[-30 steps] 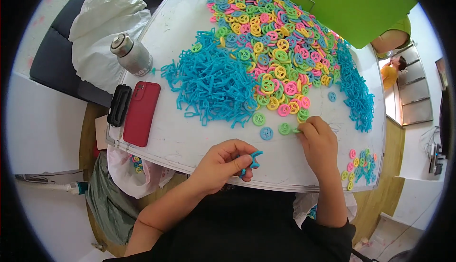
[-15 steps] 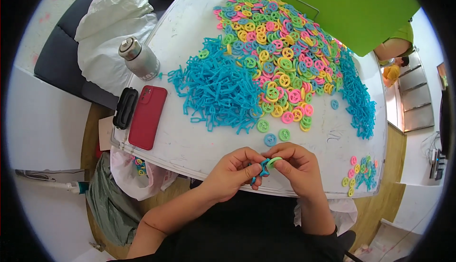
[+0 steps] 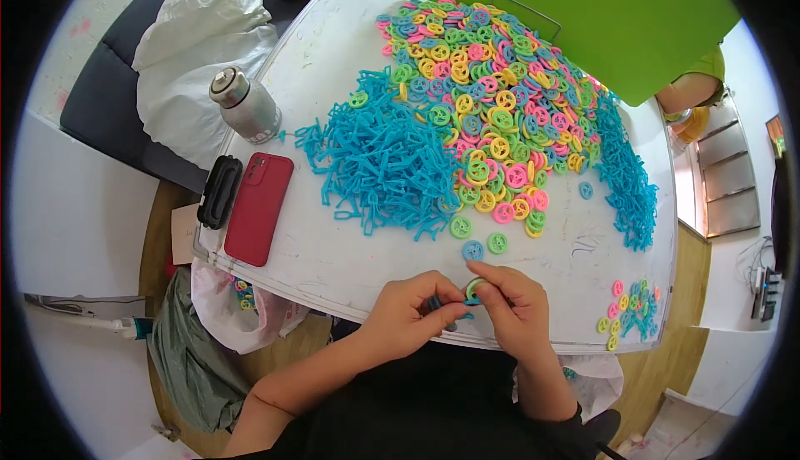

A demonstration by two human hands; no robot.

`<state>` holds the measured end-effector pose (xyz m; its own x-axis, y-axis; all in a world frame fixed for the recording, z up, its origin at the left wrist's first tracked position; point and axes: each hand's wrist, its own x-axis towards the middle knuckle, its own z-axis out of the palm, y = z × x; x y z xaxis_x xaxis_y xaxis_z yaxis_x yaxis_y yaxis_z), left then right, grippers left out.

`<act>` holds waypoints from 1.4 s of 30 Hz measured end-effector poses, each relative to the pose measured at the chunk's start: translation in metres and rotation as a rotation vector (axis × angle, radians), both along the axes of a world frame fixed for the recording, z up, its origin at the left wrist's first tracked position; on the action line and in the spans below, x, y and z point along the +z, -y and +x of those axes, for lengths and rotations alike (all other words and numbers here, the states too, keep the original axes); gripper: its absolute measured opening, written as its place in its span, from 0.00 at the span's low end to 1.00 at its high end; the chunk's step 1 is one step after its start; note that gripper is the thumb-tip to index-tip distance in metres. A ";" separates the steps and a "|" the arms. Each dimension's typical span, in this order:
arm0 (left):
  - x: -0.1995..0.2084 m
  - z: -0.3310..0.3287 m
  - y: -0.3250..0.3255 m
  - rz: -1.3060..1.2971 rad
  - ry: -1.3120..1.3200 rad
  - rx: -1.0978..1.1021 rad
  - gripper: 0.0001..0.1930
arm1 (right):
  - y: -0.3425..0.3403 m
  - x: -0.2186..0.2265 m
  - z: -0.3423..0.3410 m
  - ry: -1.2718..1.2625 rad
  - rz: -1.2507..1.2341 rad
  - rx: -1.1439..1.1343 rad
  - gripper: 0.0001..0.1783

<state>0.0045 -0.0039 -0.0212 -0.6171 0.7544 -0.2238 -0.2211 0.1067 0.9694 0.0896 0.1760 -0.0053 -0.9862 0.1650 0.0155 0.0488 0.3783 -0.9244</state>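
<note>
My left hand [image 3: 398, 317] is closed on blue forked plastic pieces [image 3: 434, 302], mostly hidden by the fingers. Pinched between thumb and fingers, a green plastic wheel [image 3: 475, 287] is in my right hand [image 3: 518, 308]. The hands meet at the table's near edge, with the wheel against the tip of a blue piece; whether they are joined I cannot tell. Just beyond the fingers lie a loose blue wheel [image 3: 472, 250] and two green wheels, one of them [image 3: 497, 243] to the right. Farther off is a heap of blue forked pieces [image 3: 379, 160].
A large multicoloured wheel heap [image 3: 500, 102] covers the table's middle, below a green board [image 3: 575, 18]. More blue pieces [image 3: 625, 177] lie right, above a small mixed pile [image 3: 637, 310]. At left are a metal bottle [image 3: 246, 106], a red phone [image 3: 258, 210] and a black case [image 3: 220, 192].
Both hands have shifted slightly downward. The green wheel has turned to show more of its face, and my left fingers now cover more of the blue pieces.
</note>
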 end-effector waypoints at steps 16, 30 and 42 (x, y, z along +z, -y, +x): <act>-0.012 -0.001 -0.001 0.300 0.488 0.014 0.05 | 0.014 -0.006 0.008 -0.004 -0.623 -0.216 0.16; -0.016 0.013 -0.003 0.339 0.677 0.157 0.05 | -0.003 0.001 0.005 -0.180 0.246 0.043 0.21; -0.001 0.012 0.006 0.125 0.051 0.184 0.10 | 0.002 -0.009 0.021 -0.099 -0.331 -0.052 0.13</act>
<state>0.0161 -0.0100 -0.0221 -0.7372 0.6539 -0.1702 -0.2751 -0.0604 0.9595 0.1102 0.1741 -0.0146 -0.9727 0.2272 0.0478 -0.0358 0.0566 -0.9978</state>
